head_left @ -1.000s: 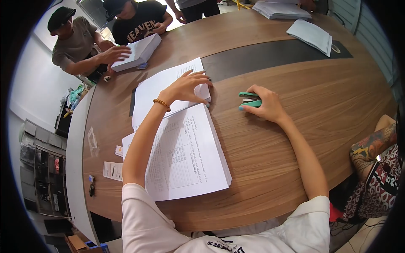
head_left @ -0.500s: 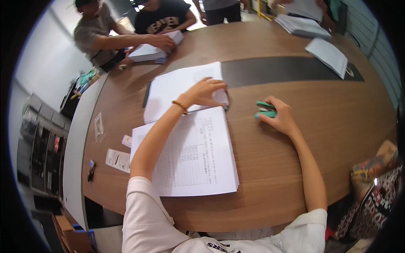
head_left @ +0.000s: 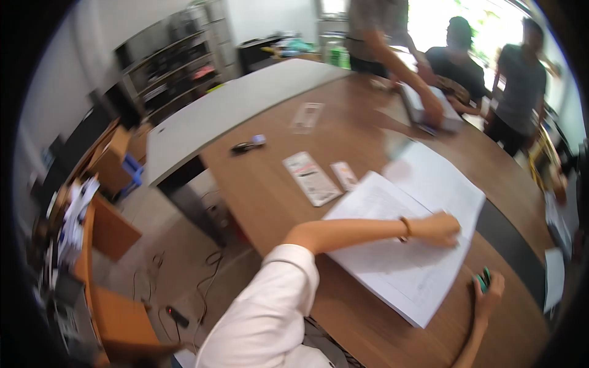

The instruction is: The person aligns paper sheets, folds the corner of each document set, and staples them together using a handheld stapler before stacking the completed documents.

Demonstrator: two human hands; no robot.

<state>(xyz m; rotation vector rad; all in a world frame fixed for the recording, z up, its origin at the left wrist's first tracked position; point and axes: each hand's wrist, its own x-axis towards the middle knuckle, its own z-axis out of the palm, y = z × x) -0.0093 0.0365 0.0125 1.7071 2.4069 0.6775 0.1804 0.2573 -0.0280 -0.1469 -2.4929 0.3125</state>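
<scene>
Two stacks of printed paper lie side by side on the brown table. My left hand (head_left: 437, 229), with a beaded bracelet at its wrist, rests closed near the border between the near stack (head_left: 386, 251) and the far stack (head_left: 438, 178). Whether its curled fingers hold a sheet is too blurred to tell. My right hand (head_left: 491, 291) is closed around a green stapler (head_left: 483, 281), on the table's right side beyond the papers' edge.
A printed packet (head_left: 311, 178), a small card (head_left: 344, 175), a clear plastic piece (head_left: 306, 116) and a dark small object (head_left: 247, 145) lie left of the papers. Co-workers stand behind another paper stack (head_left: 429, 107). A white table (head_left: 227, 110) adjoins; cables cross the floor.
The view has swung left, bringing shelves and floor into sight. My left hand's fingers have gone from spread to curled over the papers. The stapler is still in my right hand.
</scene>
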